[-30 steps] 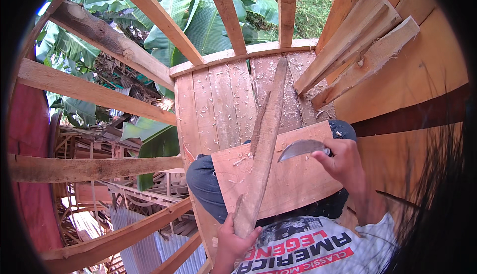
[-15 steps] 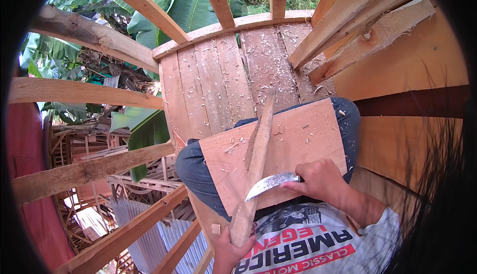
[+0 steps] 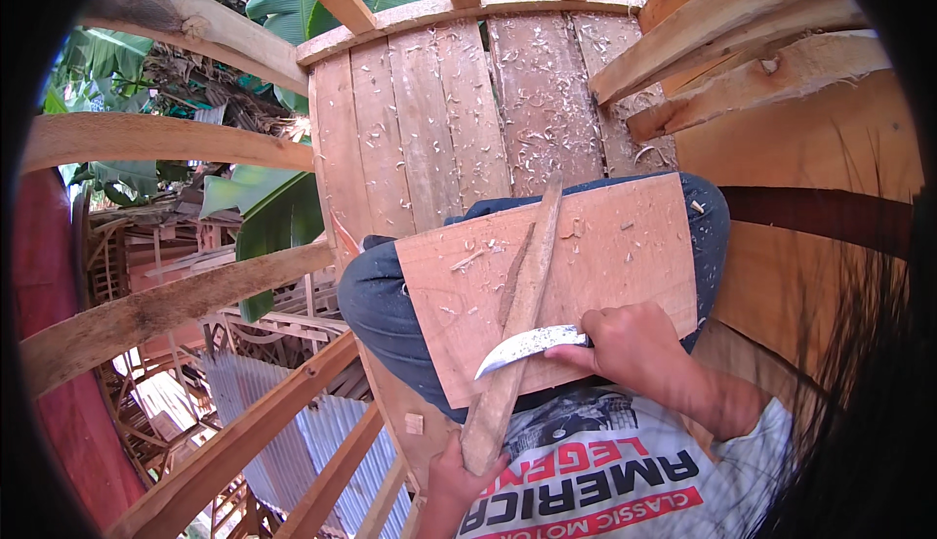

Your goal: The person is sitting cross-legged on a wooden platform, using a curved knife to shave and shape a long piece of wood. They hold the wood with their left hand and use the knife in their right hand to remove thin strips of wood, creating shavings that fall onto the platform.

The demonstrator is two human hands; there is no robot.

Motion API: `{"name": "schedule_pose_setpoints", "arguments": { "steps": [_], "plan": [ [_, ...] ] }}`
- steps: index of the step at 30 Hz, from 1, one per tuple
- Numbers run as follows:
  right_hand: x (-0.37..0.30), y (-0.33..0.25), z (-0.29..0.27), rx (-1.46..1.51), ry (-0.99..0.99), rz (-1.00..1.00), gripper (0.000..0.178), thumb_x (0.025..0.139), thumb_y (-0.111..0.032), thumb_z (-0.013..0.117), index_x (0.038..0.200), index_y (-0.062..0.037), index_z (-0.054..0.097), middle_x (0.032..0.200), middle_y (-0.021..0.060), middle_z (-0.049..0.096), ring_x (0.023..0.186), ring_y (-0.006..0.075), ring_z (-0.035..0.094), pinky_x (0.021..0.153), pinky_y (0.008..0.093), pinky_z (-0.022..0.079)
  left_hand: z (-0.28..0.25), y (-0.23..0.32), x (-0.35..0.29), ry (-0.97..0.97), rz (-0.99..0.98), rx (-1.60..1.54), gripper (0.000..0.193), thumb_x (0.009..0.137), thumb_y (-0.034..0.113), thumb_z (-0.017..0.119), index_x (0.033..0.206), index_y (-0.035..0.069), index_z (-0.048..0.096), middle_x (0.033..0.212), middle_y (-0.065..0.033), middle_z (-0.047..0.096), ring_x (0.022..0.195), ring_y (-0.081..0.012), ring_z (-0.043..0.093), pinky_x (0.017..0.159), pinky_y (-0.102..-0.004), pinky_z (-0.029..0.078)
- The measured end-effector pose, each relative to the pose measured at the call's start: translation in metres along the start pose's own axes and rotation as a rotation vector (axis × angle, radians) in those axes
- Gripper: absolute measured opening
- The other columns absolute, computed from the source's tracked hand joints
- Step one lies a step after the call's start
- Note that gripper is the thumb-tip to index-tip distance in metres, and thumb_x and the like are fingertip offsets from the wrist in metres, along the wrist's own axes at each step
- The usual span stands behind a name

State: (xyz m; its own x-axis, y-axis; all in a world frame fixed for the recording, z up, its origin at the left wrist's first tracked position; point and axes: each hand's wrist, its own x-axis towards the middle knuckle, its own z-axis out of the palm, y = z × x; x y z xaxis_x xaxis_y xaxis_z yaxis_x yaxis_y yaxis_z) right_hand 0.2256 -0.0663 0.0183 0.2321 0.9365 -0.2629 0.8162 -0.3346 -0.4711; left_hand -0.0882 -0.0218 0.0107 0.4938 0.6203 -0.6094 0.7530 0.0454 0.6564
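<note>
A long, rough wooden stick (image 3: 532,280) slants across a flat wooden board (image 3: 625,256) that rests on my lap. Its near end is gripped by my left hand (image 3: 464,476), close to my shirt. My right hand (image 3: 634,349) is wrapped around the handle of a curved knife (image 3: 522,347), the handle mostly hidden in the fist. The blade points left and lies across the stick, a little beyond my left hand. Several curled shavings (image 3: 467,261) are scattered on the board.
Wooden floor planks (image 3: 420,129) strewn with shavings spread ahead of my crossed legs (image 3: 376,314). Wooden railing bars (image 3: 185,319) stand at the left, and leaning timber pieces (image 3: 761,85) at the far right. A small wood block (image 3: 414,424) lies beside my left knee.
The view has shifted slightly. The knife still lies across the stick, its blade a little nearer my left hand relative to the board. Both grips are unchanged.
</note>
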Motion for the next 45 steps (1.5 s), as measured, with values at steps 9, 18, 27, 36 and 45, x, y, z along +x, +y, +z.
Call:
{"name": "schedule_pose_setpoints", "arguments": {
  "steps": [9,18,27,36,45],
  "plan": [
    [0.008,0.009,0.000,-0.138,0.070,-0.059,0.059,0.077,-0.063,0.059,0.056,-0.0077,0.059,0.049,0.0098,0.056,0.045,0.0247,0.060,0.042,0.0337,0.047,0.008,-0.010,-0.001,0.000,0.004,0.045,0.057,0.065,0.043,0.083,0.088,0.002,0.050,0.070,-0.0182,0.063,0.066,-0.0358,0.066,0.057,-0.0381,0.052],
    [0.031,0.093,-0.064,-0.345,0.393,0.604,0.056,0.082,-0.055,0.060,0.064,-0.0019,0.062,0.060,0.0184,0.061,0.053,0.0339,0.061,0.049,0.0388,0.049,0.000,-0.022,-0.009,-0.008,0.065,0.116,0.059,0.064,0.048,0.081,0.088,0.003,0.051,0.065,-0.0177,0.061,0.063,-0.0372,0.064,0.055,-0.0405,0.050],
    [-0.010,-0.001,-0.008,-0.160,-0.024,0.024,0.053,0.077,-0.057,0.064,0.057,-0.0083,0.056,0.052,0.0094,0.056,0.047,0.0252,0.060,0.045,0.0344,0.046,0.002,0.005,0.004,-0.099,-0.069,0.109,0.054,0.067,0.031,0.083,0.097,0.001,0.050,0.080,-0.0193,0.065,0.079,-0.0327,0.067,0.066,-0.0376,0.051],
    [0.003,0.040,-0.016,-0.325,0.220,0.182,0.054,0.075,-0.058,0.066,0.057,-0.0083,0.054,0.053,0.0105,0.056,0.050,0.0266,0.060,0.047,0.0357,0.047,0.011,-0.012,0.005,-0.001,0.030,0.106,0.058,0.065,0.047,0.082,0.084,0.003,0.050,0.061,-0.0156,0.059,0.056,-0.0360,0.062,0.051,-0.0402,0.048],
    [-0.012,-0.003,-0.013,-0.168,-0.061,0.041,0.054,0.077,-0.057,0.064,0.060,-0.0071,0.056,0.052,0.0106,0.056,0.048,0.0264,0.059,0.046,0.0346,0.047,0.008,-0.004,0.012,-0.027,0.043,0.114,0.060,0.065,0.048,0.082,0.086,0.003,0.049,0.060,-0.0150,0.057,0.053,-0.0354,0.060,0.049,-0.0399,0.048]
  ]
}}
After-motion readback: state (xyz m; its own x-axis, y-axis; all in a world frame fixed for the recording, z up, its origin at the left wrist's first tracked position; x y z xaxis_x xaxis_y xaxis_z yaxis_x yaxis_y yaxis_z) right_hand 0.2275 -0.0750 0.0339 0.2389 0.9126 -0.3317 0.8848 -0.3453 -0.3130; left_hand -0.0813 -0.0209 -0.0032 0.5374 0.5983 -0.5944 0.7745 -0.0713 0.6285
